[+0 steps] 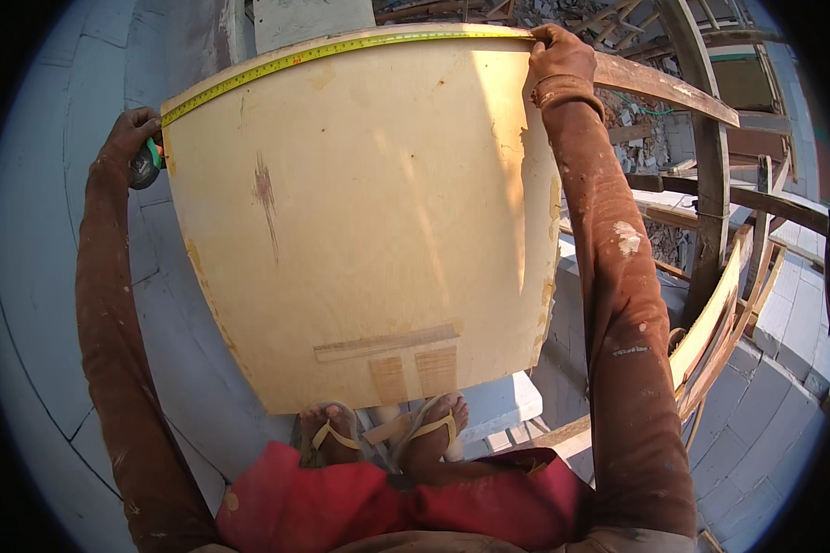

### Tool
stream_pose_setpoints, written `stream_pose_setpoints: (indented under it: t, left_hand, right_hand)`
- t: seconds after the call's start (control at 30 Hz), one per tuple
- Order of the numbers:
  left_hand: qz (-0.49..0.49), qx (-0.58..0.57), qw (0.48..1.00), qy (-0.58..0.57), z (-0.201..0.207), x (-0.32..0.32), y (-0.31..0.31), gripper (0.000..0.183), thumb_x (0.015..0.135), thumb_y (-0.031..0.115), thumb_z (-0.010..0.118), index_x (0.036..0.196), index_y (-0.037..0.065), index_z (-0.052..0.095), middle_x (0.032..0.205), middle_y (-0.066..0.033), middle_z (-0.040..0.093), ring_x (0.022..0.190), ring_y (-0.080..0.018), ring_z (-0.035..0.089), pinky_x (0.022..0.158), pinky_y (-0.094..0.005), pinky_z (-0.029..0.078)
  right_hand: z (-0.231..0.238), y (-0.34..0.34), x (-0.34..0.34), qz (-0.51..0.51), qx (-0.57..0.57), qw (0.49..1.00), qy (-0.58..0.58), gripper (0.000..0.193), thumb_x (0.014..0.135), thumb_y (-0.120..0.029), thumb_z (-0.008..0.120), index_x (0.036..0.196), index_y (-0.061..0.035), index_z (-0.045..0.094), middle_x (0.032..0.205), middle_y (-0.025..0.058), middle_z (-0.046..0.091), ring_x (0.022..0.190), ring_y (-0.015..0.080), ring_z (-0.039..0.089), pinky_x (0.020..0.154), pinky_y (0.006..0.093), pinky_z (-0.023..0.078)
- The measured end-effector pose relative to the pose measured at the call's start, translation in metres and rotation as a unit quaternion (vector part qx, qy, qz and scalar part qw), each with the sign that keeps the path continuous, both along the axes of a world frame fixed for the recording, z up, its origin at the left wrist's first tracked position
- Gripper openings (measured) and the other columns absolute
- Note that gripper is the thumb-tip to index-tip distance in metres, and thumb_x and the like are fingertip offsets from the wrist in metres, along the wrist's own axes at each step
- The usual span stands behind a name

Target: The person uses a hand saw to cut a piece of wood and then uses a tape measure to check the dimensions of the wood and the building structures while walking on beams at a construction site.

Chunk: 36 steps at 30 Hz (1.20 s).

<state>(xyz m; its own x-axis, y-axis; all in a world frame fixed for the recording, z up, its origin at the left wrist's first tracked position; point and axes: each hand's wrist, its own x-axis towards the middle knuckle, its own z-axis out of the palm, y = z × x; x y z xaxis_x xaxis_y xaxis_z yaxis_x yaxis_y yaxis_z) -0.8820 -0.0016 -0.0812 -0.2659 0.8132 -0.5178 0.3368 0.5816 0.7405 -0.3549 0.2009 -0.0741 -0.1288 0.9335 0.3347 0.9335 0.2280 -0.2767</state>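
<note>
A large pale plywood sheet [360, 203] lies before me, with a dark streak and small wood patches on its face. A yellow tape measure [327, 48] is stretched along its far edge from corner to corner. At the far left corner my left hand [131, 136] is closed on the tape, and the black and green case [145, 166] hangs just below the fingers. My right hand [563, 63] is closed at the far right corner, pinching the tape's other end against the sheet's edge. Its fingertips are partly hidden.
My sandalled feet [433, 429] stand at the sheet's near edge. Grey block walling [55, 258] runs along the left. To the right are a wooden post [710, 184], a rail [664, 88] and leaning planks [710, 323]. Rubble [650, 138] lies beyond the post.
</note>
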Motion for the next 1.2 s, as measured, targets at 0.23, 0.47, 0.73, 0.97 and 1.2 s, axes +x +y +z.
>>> stream_pose_setpoints:
  t: [0.23, 0.47, 0.73, 0.97, 1.2]
  left_hand:
    - [-0.073, -0.001, 0.994, 0.077, -0.011, -0.016, 0.01, 0.008, 0.082, 0.008, 0.053, 0.076, 0.003, 0.055, 0.067, -0.0031, 0.055, 0.061, -0.0105, 0.05, 0.06, -0.0256, 0.042]
    - [-0.056, 0.024, 0.995, 0.078, -0.005, -0.015, 0.003, 0.008, 0.082, 0.009, 0.054, 0.077, 0.003, 0.055, 0.067, -0.0032, 0.055, 0.062, -0.0106, 0.051, 0.061, -0.0257, 0.042]
    - [-0.036, 0.0, 0.997, 0.068, 0.001, -0.024, -0.008, 0.009, 0.083, 0.009, 0.052, 0.077, 0.003, 0.055, 0.066, -0.0032, 0.054, 0.06, -0.011, 0.051, 0.059, -0.026, 0.044]
    - [0.004, -0.014, 1.0, -0.009, -0.003, 0.012, 0.01, 0.011, 0.083, 0.01, 0.054, 0.076, 0.003, 0.054, 0.066, -0.0035, 0.055, 0.057, -0.0111, 0.052, 0.055, -0.0263, 0.045]
    - [-0.03, 0.023, 0.997, 0.062, -0.013, -0.024, 0.0, 0.01, 0.084, 0.009, 0.052, 0.077, 0.003, 0.055, 0.066, -0.0041, 0.055, 0.058, -0.0117, 0.052, 0.056, -0.0261, 0.044]
  right_hand:
    - [-0.015, -0.047, 0.03, -0.004, -0.012, 0.996, 0.086, 0.017, 0.073, -0.014, 0.062, 0.09, -0.0143, 0.064, 0.083, 0.0111, 0.065, 0.078, 0.0295, 0.062, 0.072, 0.0362, 0.049]
    - [-0.017, -0.041, 0.031, -0.006, -0.015, 0.999, 0.036, 0.019, 0.072, -0.013, 0.064, 0.091, -0.0164, 0.065, 0.084, 0.0097, 0.065, 0.078, 0.0287, 0.062, 0.071, 0.0346, 0.049]
    - [-0.013, -0.022, 0.009, 0.006, -0.006, 1.0, 0.005, 0.016, 0.075, -0.016, 0.062, 0.09, -0.0144, 0.067, 0.082, 0.01, 0.065, 0.076, 0.0257, 0.064, 0.071, 0.0316, 0.05]
    - [-0.021, -0.014, 0.025, -0.008, 0.056, 0.998, 0.027, 0.015, 0.075, -0.015, 0.061, 0.088, -0.0146, 0.067, 0.082, 0.0088, 0.066, 0.077, 0.0249, 0.064, 0.071, 0.0316, 0.05]
    - [-0.023, -0.046, 0.029, -0.011, -0.02, 0.996, 0.083, 0.02, 0.072, -0.011, 0.062, 0.09, -0.0159, 0.067, 0.088, 0.0092, 0.065, 0.082, 0.0248, 0.063, 0.075, 0.033, 0.05]
